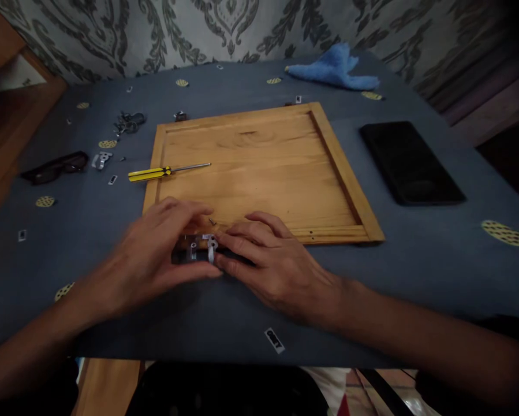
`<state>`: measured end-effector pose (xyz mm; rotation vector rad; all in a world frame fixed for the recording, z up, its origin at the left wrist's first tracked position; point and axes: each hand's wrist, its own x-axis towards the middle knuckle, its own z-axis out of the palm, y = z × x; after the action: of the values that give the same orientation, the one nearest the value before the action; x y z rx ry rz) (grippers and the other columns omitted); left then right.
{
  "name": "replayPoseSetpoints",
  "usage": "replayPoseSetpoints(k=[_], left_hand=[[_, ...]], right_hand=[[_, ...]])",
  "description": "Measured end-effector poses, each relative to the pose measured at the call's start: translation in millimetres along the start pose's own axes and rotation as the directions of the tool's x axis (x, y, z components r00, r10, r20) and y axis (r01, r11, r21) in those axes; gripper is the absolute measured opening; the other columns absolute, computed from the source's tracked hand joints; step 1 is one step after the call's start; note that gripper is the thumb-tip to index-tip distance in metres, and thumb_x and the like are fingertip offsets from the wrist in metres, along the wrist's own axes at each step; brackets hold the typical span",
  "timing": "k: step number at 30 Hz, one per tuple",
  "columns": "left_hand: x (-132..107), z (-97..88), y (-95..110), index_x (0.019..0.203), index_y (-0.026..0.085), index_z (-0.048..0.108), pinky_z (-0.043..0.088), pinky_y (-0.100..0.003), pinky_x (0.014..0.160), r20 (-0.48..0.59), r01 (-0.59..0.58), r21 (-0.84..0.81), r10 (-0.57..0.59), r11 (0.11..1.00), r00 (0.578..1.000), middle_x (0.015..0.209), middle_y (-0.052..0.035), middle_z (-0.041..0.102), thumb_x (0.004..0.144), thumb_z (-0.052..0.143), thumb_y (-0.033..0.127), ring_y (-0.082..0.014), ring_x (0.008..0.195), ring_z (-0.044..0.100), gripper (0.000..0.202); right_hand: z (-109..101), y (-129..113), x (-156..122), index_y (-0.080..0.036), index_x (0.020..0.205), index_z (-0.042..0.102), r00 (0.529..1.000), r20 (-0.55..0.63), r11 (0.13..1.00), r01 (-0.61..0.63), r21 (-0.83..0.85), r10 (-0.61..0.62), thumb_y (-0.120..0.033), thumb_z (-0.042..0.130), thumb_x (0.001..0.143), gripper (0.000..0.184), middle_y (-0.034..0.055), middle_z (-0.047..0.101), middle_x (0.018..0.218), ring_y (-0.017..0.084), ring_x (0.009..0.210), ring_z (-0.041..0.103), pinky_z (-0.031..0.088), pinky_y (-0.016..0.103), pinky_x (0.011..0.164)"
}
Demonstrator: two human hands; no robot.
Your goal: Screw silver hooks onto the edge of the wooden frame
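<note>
A square wooden panel (pixel 259 167) with a raised frame lies flat on the blue-grey tablecloth. At its near edge sits a metal hinge (pixel 198 247). My left hand (pixel 155 254) curls around the hinge from the left, fingers bent over it. My right hand (pixel 268 260) meets it from the right, fingertips pinched on the hinge's right end. A small dark screw (pixel 212 221) lies on the wood just above the hinge. A yellow-handled screwdriver (pixel 164 171) rests across the panel's left edge, untouched.
A black phone (pixel 410 162) lies right of the panel. A blue cloth (pixel 335 69) sits at the far edge. Dark glasses (pixel 55 167), another metal fitting (pixel 101 160) and a bunch of metal parts (pixel 129 122) lie at left.
</note>
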<state>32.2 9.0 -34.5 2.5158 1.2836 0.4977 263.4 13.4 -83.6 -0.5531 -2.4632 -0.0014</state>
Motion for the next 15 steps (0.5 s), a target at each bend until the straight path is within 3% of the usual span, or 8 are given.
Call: replayPoseSetpoints(k=[5,10,15], left_hand=[[19,-17.0,-4,0.103,0.022,0.062,0.045,-0.023,0.078,0.037,-0.076,0.043,0.075,0.996,0.997,0.096,0.0012,0.070,0.097,0.052,0.031,-0.0124,0.088,0.064,0.015],[36,-8.2,-7,0.101,0.021,0.065,0.043,-0.025,0.074,0.156,-0.172,0.075,0.159,0.982,0.975,0.092,-0.0005,0.066,0.098,0.050,0.025,-0.0139,0.087,0.061,0.017],[42,-1.7,-5,0.106,0.021,0.067,0.042,-0.028,0.073,0.262,-0.192,0.112,0.157,0.975,0.952,0.093,-0.0024,0.063,0.099,0.046,0.025,-0.0158,0.088,0.058,0.022]], right_hand=[[0,0,-1,-0.019,0.102,0.071,1.000,-0.008,1.000,0.011,-0.017,-0.011,-0.018,0.044,0.103,0.027,0.0032,0.073,0.112,0.020,0.105,0.059,0.042,0.041,0.101],[0,0,-2,-0.017,0.102,0.071,1.000,-0.007,1.000,0.013,-0.005,-0.013,-0.017,0.048,0.101,0.024,0.0055,0.074,0.110,0.021,0.104,0.059,0.042,0.042,0.101],[1,1,-3,-0.018,0.103,0.072,1.000,-0.006,1.000,0.006,-0.012,-0.006,-0.017,0.048,0.102,0.024,0.0052,0.074,0.110,0.021,0.107,0.059,0.041,0.042,0.101]])
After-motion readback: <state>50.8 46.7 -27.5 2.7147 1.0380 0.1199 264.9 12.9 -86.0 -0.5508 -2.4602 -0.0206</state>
